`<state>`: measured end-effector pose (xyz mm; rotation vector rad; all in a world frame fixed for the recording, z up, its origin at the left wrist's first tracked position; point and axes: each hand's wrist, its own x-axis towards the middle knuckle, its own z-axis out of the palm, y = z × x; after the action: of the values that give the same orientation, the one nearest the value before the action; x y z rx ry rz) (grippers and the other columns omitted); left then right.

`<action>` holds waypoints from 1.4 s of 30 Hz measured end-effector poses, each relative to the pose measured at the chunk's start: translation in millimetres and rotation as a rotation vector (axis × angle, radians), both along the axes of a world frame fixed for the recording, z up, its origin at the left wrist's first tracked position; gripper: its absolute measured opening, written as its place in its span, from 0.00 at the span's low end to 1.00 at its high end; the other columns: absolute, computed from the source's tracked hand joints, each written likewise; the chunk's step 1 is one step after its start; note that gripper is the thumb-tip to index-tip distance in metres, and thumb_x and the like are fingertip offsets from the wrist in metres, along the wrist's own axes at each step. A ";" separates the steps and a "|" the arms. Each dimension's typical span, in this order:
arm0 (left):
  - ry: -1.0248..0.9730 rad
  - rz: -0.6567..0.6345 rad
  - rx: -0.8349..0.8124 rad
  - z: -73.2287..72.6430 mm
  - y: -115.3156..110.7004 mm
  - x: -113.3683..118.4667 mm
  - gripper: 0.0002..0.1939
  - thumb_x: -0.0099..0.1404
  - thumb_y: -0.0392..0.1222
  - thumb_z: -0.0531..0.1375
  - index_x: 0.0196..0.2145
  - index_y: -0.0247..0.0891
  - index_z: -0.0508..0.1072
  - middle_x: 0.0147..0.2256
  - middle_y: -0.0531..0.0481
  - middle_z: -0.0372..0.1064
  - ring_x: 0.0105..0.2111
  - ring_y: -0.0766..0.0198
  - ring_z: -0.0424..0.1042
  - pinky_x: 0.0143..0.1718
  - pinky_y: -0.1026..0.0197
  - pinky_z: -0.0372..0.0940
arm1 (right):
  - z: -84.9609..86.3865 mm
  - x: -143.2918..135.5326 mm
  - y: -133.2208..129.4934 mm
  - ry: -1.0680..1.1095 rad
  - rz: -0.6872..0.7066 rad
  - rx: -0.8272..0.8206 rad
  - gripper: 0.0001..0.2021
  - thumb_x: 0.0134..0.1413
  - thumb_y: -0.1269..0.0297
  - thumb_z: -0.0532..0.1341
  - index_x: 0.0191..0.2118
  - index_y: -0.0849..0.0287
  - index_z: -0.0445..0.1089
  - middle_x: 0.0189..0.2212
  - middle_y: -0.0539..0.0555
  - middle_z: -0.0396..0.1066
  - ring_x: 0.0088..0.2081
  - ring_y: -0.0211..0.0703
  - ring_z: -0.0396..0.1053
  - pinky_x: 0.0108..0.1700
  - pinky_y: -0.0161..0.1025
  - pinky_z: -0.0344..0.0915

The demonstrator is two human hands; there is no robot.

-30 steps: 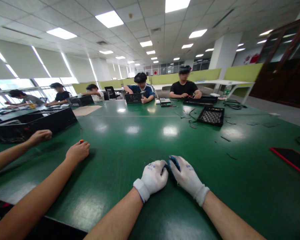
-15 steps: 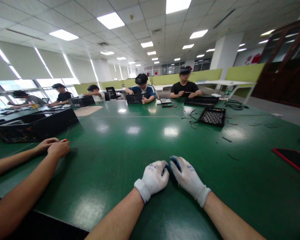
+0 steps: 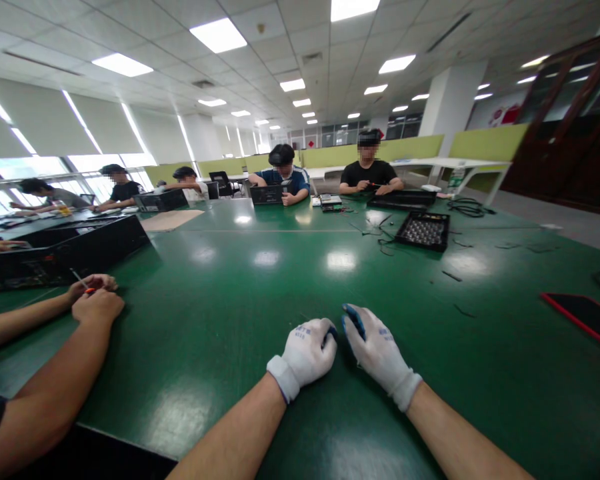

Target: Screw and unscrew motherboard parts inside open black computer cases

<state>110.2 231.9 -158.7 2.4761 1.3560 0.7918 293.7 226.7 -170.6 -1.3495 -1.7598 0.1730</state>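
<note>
My left hand (image 3: 307, 353) wears a white work glove with blue print on its back. It rests on the green table (image 3: 220, 347) with the fingers loosely curved and a gap between thumb and forefinger. Just to its right is my right hand (image 3: 380, 348), in a matching glove whose blue palm coating shows between thumb and fingers. These fingers are apart too, and nothing shows in either hand. A narrow strip of tabletop separates the two hands; their fingertips are partly hidden.
At the left, a co-worker's hands (image 3: 96, 300) hold a screwdriver (image 3: 78, 278) near a black computer case (image 3: 75, 253). A black tray (image 3: 423, 231), cables (image 3: 470, 208) and a red-edged black panel (image 3: 583, 320) lie to the right. Other people sit across the table.
My right hand has shifted slightly up and right, widening the gap from my left hand. The co-worker's hands have moved left, and their screwdriver now tilts up to the left.
</note>
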 end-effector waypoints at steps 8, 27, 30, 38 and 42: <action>-0.014 -0.004 -0.004 0.2 -0.4 0.1 0.11 0.69 0.39 0.53 0.44 0.42 0.74 0.40 0.48 0.78 0.41 0.57 0.77 0.45 0.56 0.71 | 5.7 3.8 -0.5 -0.075 -0.039 0.010 0.15 0.69 0.56 0.51 0.46 0.56 0.72 0.43 0.61 0.76 0.47 0.52 0.74 0.53 0.49 0.69; 0.005 0.015 -0.023 3.7 -2.1 -0.5 0.11 0.69 0.39 0.53 0.43 0.41 0.74 0.41 0.47 0.78 0.42 0.56 0.77 0.46 0.55 0.71 | -0.5 -1.7 2.2 -0.145 -0.035 -0.097 0.15 0.69 0.54 0.51 0.43 0.58 0.70 0.39 0.59 0.75 0.41 0.49 0.74 0.48 0.46 0.69; 0.002 0.011 -0.020 3.7 -1.9 -0.4 0.11 0.69 0.39 0.53 0.43 0.41 0.74 0.41 0.47 0.78 0.42 0.56 0.77 0.46 0.56 0.71 | 0.7 -1.8 1.4 -0.155 -0.024 -0.099 0.15 0.69 0.54 0.51 0.42 0.57 0.70 0.38 0.59 0.75 0.41 0.49 0.73 0.49 0.46 0.70; 0.008 0.016 -0.013 1.6 -1.7 -0.3 0.11 0.69 0.39 0.53 0.44 0.42 0.74 0.41 0.48 0.78 0.41 0.56 0.77 0.46 0.57 0.71 | 3.8 0.7 -0.5 -0.204 0.019 -0.078 0.14 0.67 0.57 0.52 0.44 0.57 0.73 0.39 0.61 0.74 0.42 0.52 0.72 0.49 0.48 0.70; 0.006 0.025 -0.012 1.6 -1.3 0.2 0.10 0.69 0.39 0.53 0.43 0.42 0.74 0.41 0.48 0.78 0.42 0.56 0.77 0.46 0.56 0.71 | 6.3 1.5 -2.1 -0.224 0.035 -0.085 0.15 0.67 0.58 0.51 0.45 0.58 0.73 0.41 0.62 0.74 0.43 0.53 0.72 0.50 0.49 0.69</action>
<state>110.4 230.6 -157.1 2.4587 1.3920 0.7795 295.2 224.6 -164.3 -1.4447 -1.9824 0.1210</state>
